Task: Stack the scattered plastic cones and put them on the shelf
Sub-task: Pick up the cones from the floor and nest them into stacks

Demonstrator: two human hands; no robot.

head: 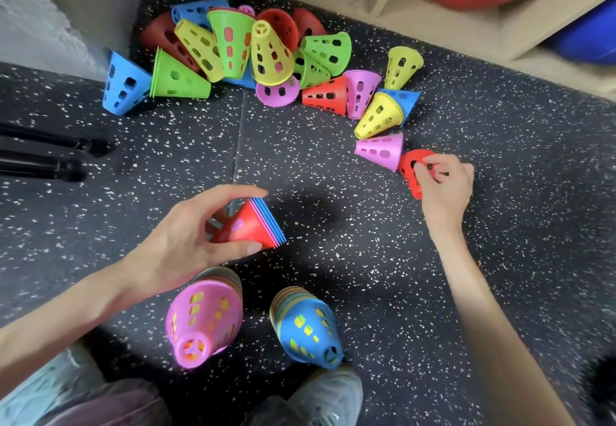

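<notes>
Most of the perforated plastic cones, red, green, yellow, blue and pink, lie in a loose heap (253,55) on the speckled black rubber floor (333,259), at the far side beside the pale wooden shelf unit (466,22). The right hand (445,188) is pinched around a single red plastic cone (408,167) lying on its side, touching a pink cone (381,150). The left hand (196,235) is closed around a short nested stack, red cone outermost (248,227), held tilted above the floor. Two taller stacks stand near the feet, one topped pink (203,322), one topped blue (308,332).

These look thin, light and fairly stiff, with some give at the wall; smooth plastic, so a loose one could skitter if nudged. The holes and flared rim offer fingers a purchase. I'd judge a pinch across the narrow end or at the rim best, leaving the wide mouth free to drop over the stack. Nested stacks may jam, or slide apart if tipped.
</notes>
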